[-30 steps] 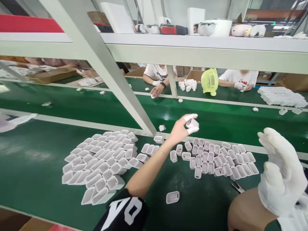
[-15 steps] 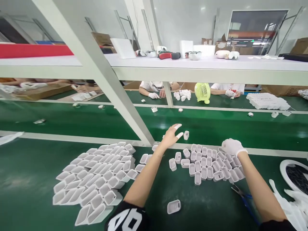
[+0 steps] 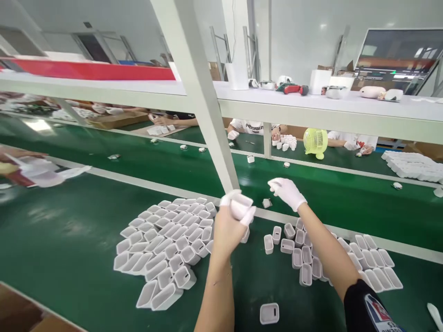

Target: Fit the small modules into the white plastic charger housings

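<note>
My left hand (image 3: 232,219), with white finger covers on some fingertips, is closed around a small white plastic case (image 3: 241,206) in front of the slanted post. To its right, my white-gloved right hand (image 3: 288,192) hovers over the green belt, fingers drawn together; whether anything is between them I cannot make out. Just below its fingertips a small white case (image 3: 266,203) sits at the belt's near edge. Many open white cases (image 3: 173,235) stand packed on the table left of my left arm. Another group of cases (image 3: 306,255) lies partly behind my right forearm.
One single case (image 3: 269,313) lies at the near edge. A slanted white post (image 3: 207,92) and a shelf (image 3: 311,108) cross in front of me. Small parts ride on the green belt (image 3: 166,161). Co-workers' hands and a yellow-green fan (image 3: 315,142) are across it.
The view has swung left. My left hand, open over the belt before, now holds a case. My right hand has left the right-hand group of cases and is over the belt.
</note>
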`<state>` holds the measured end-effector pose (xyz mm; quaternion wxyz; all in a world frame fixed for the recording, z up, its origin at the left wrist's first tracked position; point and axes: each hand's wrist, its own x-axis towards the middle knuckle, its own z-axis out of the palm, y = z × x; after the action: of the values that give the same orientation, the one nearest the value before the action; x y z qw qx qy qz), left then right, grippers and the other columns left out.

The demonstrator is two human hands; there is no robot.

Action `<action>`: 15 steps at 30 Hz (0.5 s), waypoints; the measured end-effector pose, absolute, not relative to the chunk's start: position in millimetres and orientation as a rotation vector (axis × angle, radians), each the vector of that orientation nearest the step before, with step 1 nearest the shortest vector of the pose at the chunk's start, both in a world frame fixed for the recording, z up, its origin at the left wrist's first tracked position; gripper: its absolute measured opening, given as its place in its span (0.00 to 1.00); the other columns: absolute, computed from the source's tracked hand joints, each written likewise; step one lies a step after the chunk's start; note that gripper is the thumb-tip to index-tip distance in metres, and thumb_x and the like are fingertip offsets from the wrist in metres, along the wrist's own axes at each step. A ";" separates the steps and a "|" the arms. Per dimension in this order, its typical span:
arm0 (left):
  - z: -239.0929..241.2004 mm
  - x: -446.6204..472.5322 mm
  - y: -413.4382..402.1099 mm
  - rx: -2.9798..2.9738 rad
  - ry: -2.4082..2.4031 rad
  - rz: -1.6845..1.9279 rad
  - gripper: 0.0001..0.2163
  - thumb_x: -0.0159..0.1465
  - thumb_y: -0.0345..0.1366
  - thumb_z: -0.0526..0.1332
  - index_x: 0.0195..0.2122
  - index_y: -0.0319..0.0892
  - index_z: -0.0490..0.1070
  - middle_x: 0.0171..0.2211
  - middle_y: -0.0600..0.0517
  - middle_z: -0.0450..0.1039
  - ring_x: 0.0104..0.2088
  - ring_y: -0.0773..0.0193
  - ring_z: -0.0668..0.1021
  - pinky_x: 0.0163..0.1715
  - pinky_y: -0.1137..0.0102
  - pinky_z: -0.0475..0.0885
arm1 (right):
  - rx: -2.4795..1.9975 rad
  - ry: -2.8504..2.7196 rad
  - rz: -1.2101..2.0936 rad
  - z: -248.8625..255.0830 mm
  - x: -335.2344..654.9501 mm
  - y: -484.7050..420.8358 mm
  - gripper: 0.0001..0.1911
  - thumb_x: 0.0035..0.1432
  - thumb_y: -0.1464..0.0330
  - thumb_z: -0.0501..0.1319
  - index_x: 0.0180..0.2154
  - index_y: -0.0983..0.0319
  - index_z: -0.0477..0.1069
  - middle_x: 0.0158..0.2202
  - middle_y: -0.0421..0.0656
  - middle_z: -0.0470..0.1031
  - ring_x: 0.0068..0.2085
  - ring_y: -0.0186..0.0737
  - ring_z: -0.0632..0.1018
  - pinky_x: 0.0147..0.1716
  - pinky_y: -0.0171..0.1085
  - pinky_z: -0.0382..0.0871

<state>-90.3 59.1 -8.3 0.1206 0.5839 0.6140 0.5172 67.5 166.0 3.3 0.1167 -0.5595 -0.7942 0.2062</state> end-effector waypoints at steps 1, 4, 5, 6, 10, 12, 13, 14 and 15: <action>-6.9 -100.0 56.0 1.683 1.771 1.589 0.20 0.55 0.40 0.64 0.48 0.43 0.63 0.37 0.50 0.73 0.36 0.56 0.78 0.35 0.63 0.74 | -1.718 -2.330 0.602 -3.5 61.3 177.3 0.19 0.69 0.59 0.48 0.48 0.61 0.71 0.43 0.43 0.76 0.40 0.37 0.78 0.41 0.38 0.71; -4.5 -116.0 45.6 1.763 1.646 1.598 0.20 0.55 0.40 0.64 0.47 0.43 0.62 0.39 0.49 0.73 0.38 0.56 0.78 0.35 0.64 0.74 | -1.950 -2.366 0.584 -29.9 44.3 197.6 0.17 0.64 0.59 0.58 0.48 0.64 0.69 0.46 0.47 0.73 0.43 0.42 0.77 0.44 0.46 0.73; -3.5 -117.1 43.0 1.812 1.601 1.555 0.20 0.55 0.40 0.64 0.48 0.43 0.63 0.41 0.48 0.73 0.40 0.56 0.78 0.37 0.63 0.75 | -1.997 -2.385 0.573 -39.0 39.7 199.9 0.17 0.64 0.60 0.59 0.49 0.64 0.69 0.48 0.47 0.72 0.45 0.42 0.76 0.44 0.47 0.73; -2.4 -117.2 41.4 1.863 1.555 1.516 0.20 0.56 0.39 0.63 0.49 0.44 0.64 0.43 0.47 0.73 0.41 0.55 0.78 0.39 0.62 0.74 | -2.022 -2.409 0.561 -47.4 36.2 200.8 0.17 0.64 0.61 0.59 0.50 0.64 0.68 0.49 0.47 0.72 0.46 0.43 0.76 0.45 0.48 0.72; 0.9 -116.9 43.0 1.984 1.409 1.451 0.19 0.59 0.38 0.60 0.52 0.45 0.66 0.50 0.45 0.71 0.49 0.52 0.75 0.48 0.59 0.72 | -1.974 -2.529 0.551 -65.6 41.7 199.7 0.18 0.64 0.62 0.59 0.52 0.62 0.67 0.52 0.47 0.70 0.48 0.44 0.75 0.46 0.48 0.72; -0.4 -119.0 46.6 1.917 1.421 1.425 0.20 0.59 0.39 0.60 0.53 0.46 0.66 0.51 0.45 0.70 0.50 0.51 0.74 0.47 0.58 0.72 | -1.923 -2.565 0.576 -66.6 54.3 199.9 0.17 0.64 0.63 0.59 0.52 0.62 0.67 0.52 0.47 0.70 0.48 0.44 0.75 0.46 0.48 0.72; -1.8 -120.0 48.5 1.860 1.443 1.400 0.21 0.59 0.39 0.60 0.54 0.46 0.66 0.51 0.45 0.70 0.50 0.50 0.75 0.46 0.58 0.73 | -1.904 -2.569 0.590 -66.2 61.5 200.1 0.17 0.64 0.63 0.59 0.52 0.62 0.67 0.52 0.47 0.70 0.48 0.44 0.75 0.46 0.48 0.73; -3.6 -120.7 50.3 1.806 1.456 1.373 0.22 0.58 0.39 0.60 0.55 0.46 0.66 0.51 0.45 0.71 0.49 0.50 0.75 0.44 0.59 0.74 | -1.891 -2.563 0.603 -65.8 68.3 200.1 0.17 0.64 0.63 0.59 0.53 0.62 0.67 0.52 0.47 0.70 0.48 0.44 0.75 0.46 0.48 0.73; -5.5 -120.8 51.9 1.762 1.450 1.354 0.23 0.58 0.40 0.61 0.55 0.46 0.65 0.51 0.45 0.71 0.49 0.49 0.75 0.43 0.59 0.74 | -1.884 -2.550 0.614 -65.5 74.3 200.0 0.18 0.64 0.63 0.59 0.53 0.62 0.67 0.52 0.47 0.70 0.48 0.44 0.75 0.45 0.48 0.73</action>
<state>-120.8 51.9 -5.5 0.2418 0.6443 0.5302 0.4953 74.3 200.0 -65.5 -0.0440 -0.5828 -0.7888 0.1900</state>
